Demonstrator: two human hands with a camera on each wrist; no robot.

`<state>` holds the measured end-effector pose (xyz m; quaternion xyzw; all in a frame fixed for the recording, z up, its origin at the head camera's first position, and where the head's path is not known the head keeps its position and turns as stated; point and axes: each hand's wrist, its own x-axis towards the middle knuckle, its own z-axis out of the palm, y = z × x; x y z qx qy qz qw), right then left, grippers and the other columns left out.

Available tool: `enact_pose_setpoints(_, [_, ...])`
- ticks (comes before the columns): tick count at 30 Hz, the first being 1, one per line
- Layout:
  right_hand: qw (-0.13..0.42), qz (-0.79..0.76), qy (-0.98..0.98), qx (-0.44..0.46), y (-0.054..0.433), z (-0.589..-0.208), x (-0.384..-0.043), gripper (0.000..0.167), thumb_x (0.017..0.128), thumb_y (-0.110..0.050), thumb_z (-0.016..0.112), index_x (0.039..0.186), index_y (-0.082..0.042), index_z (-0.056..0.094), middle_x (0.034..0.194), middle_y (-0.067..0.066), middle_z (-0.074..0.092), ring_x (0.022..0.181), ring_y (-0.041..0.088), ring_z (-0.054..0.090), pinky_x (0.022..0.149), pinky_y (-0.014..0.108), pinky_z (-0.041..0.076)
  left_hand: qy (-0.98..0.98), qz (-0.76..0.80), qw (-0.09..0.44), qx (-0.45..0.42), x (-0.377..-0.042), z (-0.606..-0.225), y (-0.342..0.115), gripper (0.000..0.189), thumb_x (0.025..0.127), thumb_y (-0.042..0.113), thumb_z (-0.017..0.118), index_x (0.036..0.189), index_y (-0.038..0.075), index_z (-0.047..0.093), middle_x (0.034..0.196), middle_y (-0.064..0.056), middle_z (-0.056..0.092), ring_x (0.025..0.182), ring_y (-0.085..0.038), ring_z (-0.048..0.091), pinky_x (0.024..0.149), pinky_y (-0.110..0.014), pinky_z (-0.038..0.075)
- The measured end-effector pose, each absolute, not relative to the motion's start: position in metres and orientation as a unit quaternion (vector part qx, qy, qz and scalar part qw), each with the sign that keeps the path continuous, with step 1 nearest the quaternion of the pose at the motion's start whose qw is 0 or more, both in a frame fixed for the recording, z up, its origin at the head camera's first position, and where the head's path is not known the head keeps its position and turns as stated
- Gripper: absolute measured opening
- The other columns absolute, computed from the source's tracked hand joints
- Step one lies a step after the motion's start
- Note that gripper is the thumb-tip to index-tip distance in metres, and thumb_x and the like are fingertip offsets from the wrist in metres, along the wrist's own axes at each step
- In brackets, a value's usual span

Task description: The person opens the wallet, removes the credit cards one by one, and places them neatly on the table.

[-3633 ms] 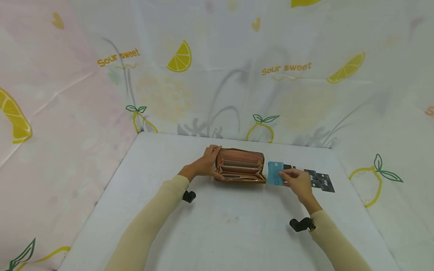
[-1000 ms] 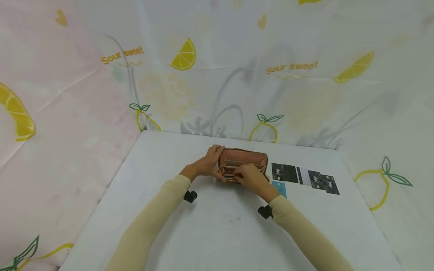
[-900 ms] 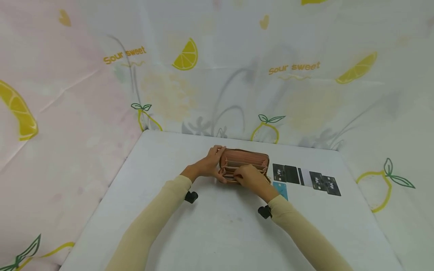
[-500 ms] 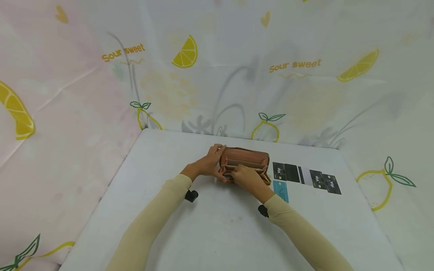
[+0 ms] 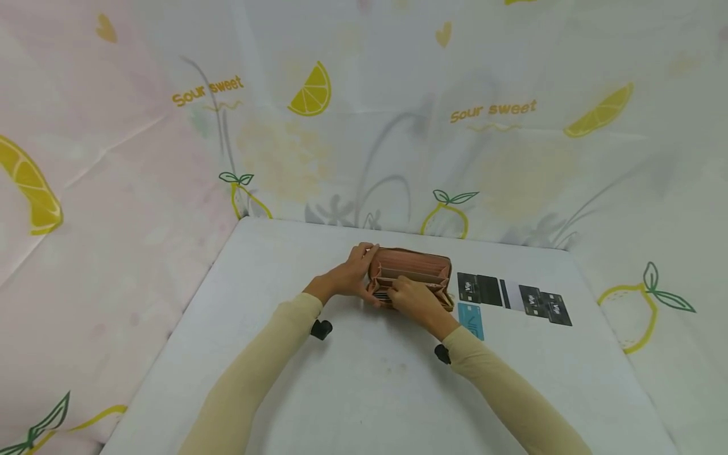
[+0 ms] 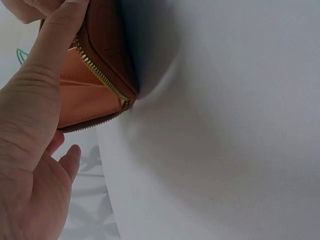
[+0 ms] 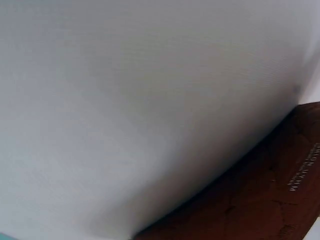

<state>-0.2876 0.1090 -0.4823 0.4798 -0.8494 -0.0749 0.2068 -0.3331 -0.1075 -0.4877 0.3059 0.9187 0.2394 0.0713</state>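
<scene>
An unzipped brown zip-around wallet (image 5: pixel 415 260) stands open on the white table, its pleated compartments facing me. My left hand (image 5: pixel 348 276) grips its left end, thumb at the front and fingers behind. In the left wrist view the left hand (image 6: pixel 30 125) holds the wallet (image 6: pixel 107 37) beside its gold zip teeth. The right hand (image 5: pixel 418 302) has bent fingers inside the front compartment, by the card slots; the fingertips are hidden, so what they pinch or touch cannot be told. The right wrist view shows just the wallet's outer face (image 7: pixel 260 200) with small lettering.
Right of the wallet, a black VIP card (image 5: pixel 469 287), a plain black card (image 5: pixel 489 291), a pale card with a dark stripe (image 5: pixel 514 296) and two overlapping black VIP cards (image 5: pixel 556 309) lie in a row. A blue card (image 5: pixel 471 321) lies below them.
Since the oldest frame, the right hand has put the blue card down below the row and reached into the wallet. Lately it has shifted slightly within the front compartment. The left hand keeps its grip.
</scene>
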Motion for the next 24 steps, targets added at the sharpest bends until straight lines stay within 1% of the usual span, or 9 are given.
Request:
enact_pose_setpoints(4, [0.210, -0.074, -0.848, 0.480, 0.108, -0.477, -0.283, 0.005, 0.084, -0.008, 0.077, 0.088, -0.008, 0.075, 0.083, 0.004, 0.063, 0.074, 0.016, 0.056, 0.060, 0.026, 0.051, 0.922, 0.224, 0.073, 0.306, -0.335, -0.489, -0.109, 0.138, 0.060, 0.062, 0.084, 0.155, 0.000, 0.006, 0.151, -0.014, 0.014, 0.136, -0.028, 0.018, 0.108, -0.038, 0.034])
enact_pose_setpoints(8, [0.207, -0.051, -0.858, 0.468, 0.106, -0.471, -0.279, 0.007, 0.083, -0.010, 0.078, 0.088, -0.008, 0.075, 0.084, 0.004, 0.065, 0.077, 0.018, 0.058, 0.062, 0.027, 0.052, 0.919, 0.235, 0.066, 0.311, -0.336, -0.488, -0.110, 0.137, 0.059, 0.060, 0.086, 0.155, -0.001, 0.009, 0.150, -0.014, 0.016, 0.136, -0.028, 0.020, 0.107, -0.039, 0.034])
enact_pose_setpoints(13, [0.206, -0.033, -0.866, 0.455, 0.105, -0.472, -0.277, 0.013, 0.081, -0.012, 0.081, 0.092, -0.008, 0.075, 0.087, 0.005, 0.065, 0.081, 0.019, 0.059, 0.064, 0.028, 0.053, 0.914, 0.242, 0.063, 0.318, -0.338, -0.489, -0.110, 0.137, 0.060, 0.059, 0.087, 0.155, -0.002, 0.009, 0.150, -0.014, 0.016, 0.135, -0.029, 0.019, 0.108, -0.040, 0.034])
enact_pose_setpoints(20, [0.210, -0.036, -0.863, 0.458, 0.103, -0.482, -0.278, 0.004, 0.084, -0.008, 0.077, 0.087, -0.007, 0.074, 0.080, 0.005, 0.062, 0.075, 0.017, 0.059, 0.063, 0.029, 0.053, 0.917, 0.240, 0.065, 0.311, -0.337, -0.491, -0.109, 0.136, 0.060, 0.055, 0.088, 0.155, 0.000, 0.008, 0.150, -0.013, 0.015, 0.135, -0.028, 0.019, 0.108, -0.040, 0.034])
enact_pose_setpoints(24, [0.212, -0.044, -0.861, 0.460, 0.102, -0.486, -0.278, 0.005, 0.083, -0.009, 0.077, 0.087, -0.007, 0.074, 0.080, 0.005, 0.062, 0.076, 0.017, 0.059, 0.063, 0.029, 0.053, 0.916, 0.237, 0.060, 0.318, -0.335, -0.490, -0.109, 0.135, 0.061, 0.055, 0.088, 0.155, -0.001, 0.009, 0.149, -0.015, 0.016, 0.134, -0.030, 0.021, 0.106, -0.041, 0.035])
